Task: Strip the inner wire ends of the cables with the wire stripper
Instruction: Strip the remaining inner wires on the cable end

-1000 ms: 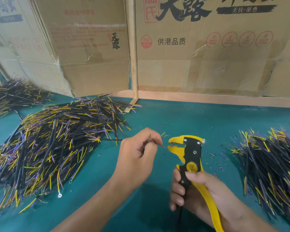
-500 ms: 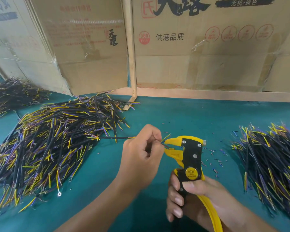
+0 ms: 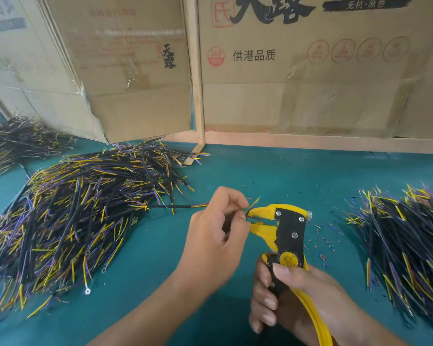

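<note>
My left hand pinches one short black cable near its end. The cable's coloured inner wires reach into the open yellow jaws of the wire stripper. One yellow wire end sticks up just above the jaws. My right hand grips the stripper's yellow and black handles low in the view, holding the tool upright with its jaws pointing left. The rest of the cable trails left over the teal table.
A large heap of black cables with yellow and purple wire ends covers the left of the table. A second heap lies at the right edge, a third at far left. Cut insulation bits dot the table by the stripper. Cardboard boxes stand behind.
My left hand has brought the cable's wire ends from just short of the stripper into its jaws. The stripper has tilted slightly toward my left hand.
</note>
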Motion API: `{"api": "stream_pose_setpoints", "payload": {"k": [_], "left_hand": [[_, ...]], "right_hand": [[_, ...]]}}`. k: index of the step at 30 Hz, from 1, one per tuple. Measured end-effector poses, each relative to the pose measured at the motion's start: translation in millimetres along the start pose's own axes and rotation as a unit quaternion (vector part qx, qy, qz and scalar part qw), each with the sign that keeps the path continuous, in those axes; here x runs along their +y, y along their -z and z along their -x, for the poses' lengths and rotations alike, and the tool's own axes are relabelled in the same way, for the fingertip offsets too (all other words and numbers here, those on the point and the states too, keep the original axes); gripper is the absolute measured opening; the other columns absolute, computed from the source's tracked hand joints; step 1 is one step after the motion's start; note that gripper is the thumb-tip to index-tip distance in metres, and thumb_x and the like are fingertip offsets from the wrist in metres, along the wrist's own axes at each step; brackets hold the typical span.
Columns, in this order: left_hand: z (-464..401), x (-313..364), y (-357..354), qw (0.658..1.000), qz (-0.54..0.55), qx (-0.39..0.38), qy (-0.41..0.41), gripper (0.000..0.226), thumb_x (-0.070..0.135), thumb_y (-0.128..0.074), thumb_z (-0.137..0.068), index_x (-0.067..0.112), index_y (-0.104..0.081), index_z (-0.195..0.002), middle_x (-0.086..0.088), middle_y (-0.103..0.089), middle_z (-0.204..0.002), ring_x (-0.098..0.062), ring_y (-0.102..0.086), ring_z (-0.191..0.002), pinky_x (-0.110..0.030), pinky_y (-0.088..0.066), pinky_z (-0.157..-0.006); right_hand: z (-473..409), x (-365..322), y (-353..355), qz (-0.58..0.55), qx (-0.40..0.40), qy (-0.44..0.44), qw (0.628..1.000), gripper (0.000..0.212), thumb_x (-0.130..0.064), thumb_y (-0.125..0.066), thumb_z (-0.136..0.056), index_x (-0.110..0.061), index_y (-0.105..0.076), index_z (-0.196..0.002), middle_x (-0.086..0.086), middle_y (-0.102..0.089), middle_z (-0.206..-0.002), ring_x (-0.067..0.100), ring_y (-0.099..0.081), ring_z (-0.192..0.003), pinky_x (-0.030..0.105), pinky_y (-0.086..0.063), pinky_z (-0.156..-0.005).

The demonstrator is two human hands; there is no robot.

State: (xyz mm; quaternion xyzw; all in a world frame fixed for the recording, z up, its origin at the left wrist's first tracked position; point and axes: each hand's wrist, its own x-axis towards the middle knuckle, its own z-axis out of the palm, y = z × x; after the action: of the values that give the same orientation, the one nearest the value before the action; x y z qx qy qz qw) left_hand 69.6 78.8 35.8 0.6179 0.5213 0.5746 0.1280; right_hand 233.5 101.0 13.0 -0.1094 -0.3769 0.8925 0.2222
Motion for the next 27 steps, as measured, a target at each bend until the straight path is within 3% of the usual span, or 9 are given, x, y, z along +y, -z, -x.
{"api": "stream_pose_setpoints", "payload": {"k": [4, 7, 11, 15, 18, 27], "left_hand": [[1, 0, -1, 1.0, 0.009, -0.012, -0.01, 0.011, 0.022, -0.043, -0.091, 0.031, -0.049, -0.095, 0.008, -0.05, -0.063, -0.015, -0.038, -0.052, -0.029, -0.033, -0.046], [1, 0, -2, 1.0, 0.006, -0.022, -0.011, 0.02, 0.014, -0.045, -0.094, 0.034, -0.049, -0.096, 0.0, -0.051, -0.065, -0.025, -0.041, -0.055, -0.041, -0.036, -0.051], [0, -1, 1, 0.999, 0.023, -0.045, -0.005, 0.008, 0.031, -0.043, -0.096, 0.035, -0.05, -0.098, -0.007, -0.055, -0.069, -0.031, -0.048, -0.061, -0.042, -0.038, -0.057], [-3, -9, 5, 0.995, -0.006, -0.103, 0.01, 0.029, 0.05, -0.041, -0.098, 0.026, -0.052, -0.088, -0.008, -0.052, -0.067, -0.026, -0.043, -0.06, -0.041, -0.037, -0.056], [-4, -11, 6, 0.994, 0.008, -0.11, 0.022, 0.03, 0.054, -0.04, -0.099, 0.029, -0.052, -0.085, -0.011, -0.044, -0.068, -0.031, -0.036, -0.063, -0.046, -0.034, -0.055], [-3, -10, 7, 0.992, -0.032, -0.122, -0.012, 0.024, 0.04, -0.041, -0.105, 0.026, -0.047, -0.088, -0.007, -0.04, -0.067, -0.017, -0.03, -0.057, -0.028, -0.029, -0.05]], "right_hand": [[-1, -1, 0, -0.02, 0.045, -0.004, 0.999, 0.052, -0.029, -0.096, -0.057, -0.001, -0.055, -0.069, 0.014, -0.039, -0.058, 0.025, -0.044, -0.046, 0.041, -0.045, -0.055], [0, -3, 2, -0.02, 0.061, -0.016, 0.998, 0.054, -0.033, -0.097, -0.056, -0.002, -0.054, -0.067, 0.012, -0.037, -0.056, 0.023, -0.041, -0.045, 0.037, -0.042, -0.053], [3, -6, 7, -0.018, 0.039, -0.035, 0.998, 0.051, -0.035, -0.094, -0.064, -0.005, -0.053, -0.068, 0.012, -0.037, -0.055, 0.021, -0.04, -0.047, 0.034, -0.03, -0.055], [0, -6, 13, -0.043, -0.039, -0.033, 0.998, 0.035, -0.035, -0.075, -0.087, -0.007, -0.057, -0.077, 0.012, -0.046, -0.061, 0.022, -0.048, -0.053, 0.035, -0.037, -0.06], [-3, -7, 15, -0.061, -0.089, -0.026, 0.994, 0.029, -0.032, -0.055, -0.101, -0.006, -0.058, -0.089, 0.01, -0.053, -0.071, 0.023, -0.055, -0.064, 0.037, -0.041, -0.069], [0, -8, 14, -0.015, -0.005, -0.018, 1.0, 0.043, -0.037, -0.083, -0.079, -0.004, -0.056, -0.072, 0.011, -0.042, -0.056, 0.02, -0.046, -0.046, 0.036, -0.043, -0.057]]}}
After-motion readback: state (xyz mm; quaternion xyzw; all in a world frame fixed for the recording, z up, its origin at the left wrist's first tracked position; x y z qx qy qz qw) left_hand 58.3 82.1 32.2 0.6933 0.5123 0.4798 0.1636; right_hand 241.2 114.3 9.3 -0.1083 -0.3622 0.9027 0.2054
